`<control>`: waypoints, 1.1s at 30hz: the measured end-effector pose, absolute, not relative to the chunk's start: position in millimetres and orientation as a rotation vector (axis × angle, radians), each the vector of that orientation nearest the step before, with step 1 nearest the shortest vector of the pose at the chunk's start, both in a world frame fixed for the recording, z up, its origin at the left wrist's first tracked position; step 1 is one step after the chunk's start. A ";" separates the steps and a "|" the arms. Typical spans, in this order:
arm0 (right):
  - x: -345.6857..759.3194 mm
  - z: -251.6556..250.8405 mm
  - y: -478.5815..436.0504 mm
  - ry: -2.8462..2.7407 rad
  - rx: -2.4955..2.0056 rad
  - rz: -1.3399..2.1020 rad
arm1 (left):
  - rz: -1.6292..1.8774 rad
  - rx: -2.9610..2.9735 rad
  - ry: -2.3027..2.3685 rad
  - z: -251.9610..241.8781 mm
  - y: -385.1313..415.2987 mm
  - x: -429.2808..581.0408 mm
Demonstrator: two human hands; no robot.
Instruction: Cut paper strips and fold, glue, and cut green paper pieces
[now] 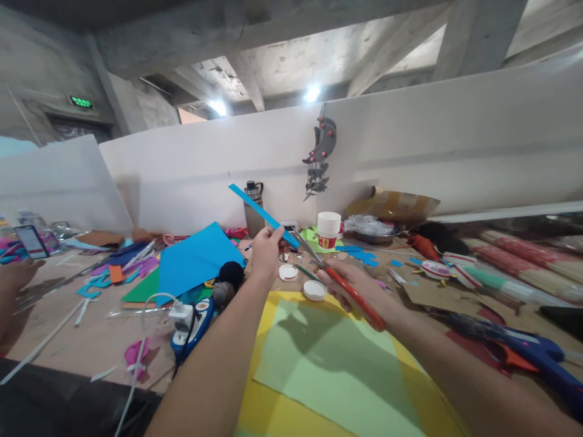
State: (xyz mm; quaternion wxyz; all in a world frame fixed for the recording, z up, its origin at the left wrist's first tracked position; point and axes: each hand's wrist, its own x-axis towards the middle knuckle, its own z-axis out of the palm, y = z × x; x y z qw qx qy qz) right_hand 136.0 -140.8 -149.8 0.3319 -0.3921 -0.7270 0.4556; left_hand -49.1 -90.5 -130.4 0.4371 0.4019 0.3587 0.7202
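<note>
Blue strip [255, 209] meets red-handled scissors [351, 294] above a crowded bench

The left hand [266, 250] pinches the blue strip between thumb and fingers, near its lower end, and the rest slants up to the far left. The right hand [353, 280] has its fingers curled around the scissors' handles, blades aimed far left beside the strip's lower end (whether they touch it, I cannot tell). Near, below both hands, a pale green sheet [337, 370] lies on a yellow sheet [277, 413]. Two white lids [314, 291] sit just beyond, with stacked paper cups [328, 223] farther off and blue scraps [362, 255] to their right. A large blue sheet [195, 258] lies left. At the far left edge, another person's hand [25, 273] is beside a phone [31, 241].
</note>
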 end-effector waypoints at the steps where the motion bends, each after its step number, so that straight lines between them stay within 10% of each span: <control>1: 135.7 -150.6 -141.1 -1.910 -1.028 1.188 | 1.788 1.004 0.895 -130.3 -90.8 -48.9; 33: 132.6 -157.4 -140.4 -1.761 -1.075 1.391 | 1.789 0.964 0.909 -130.1 -92.1 -44.3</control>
